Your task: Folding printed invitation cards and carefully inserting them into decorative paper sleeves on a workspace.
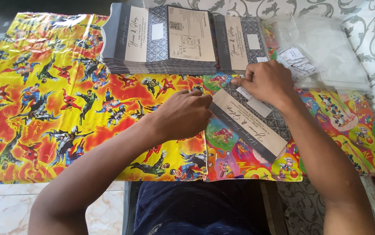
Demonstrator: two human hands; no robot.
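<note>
My left hand point(183, 114) pins the grey-and-tan card point(250, 126) flat on the tabletop point(43, 87), fingers together, while my right hand point(268, 82) pinches its white label point(243, 92).

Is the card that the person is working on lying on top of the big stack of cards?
No, the card lies alone on the colourful wrapping paper, nearer the person than the stack.

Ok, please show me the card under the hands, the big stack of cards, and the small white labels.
card point(250, 127), head view, beige strip
stack of cards point(161, 41), head view, top card
white labels point(296, 61), head view, middle of pile
</note>
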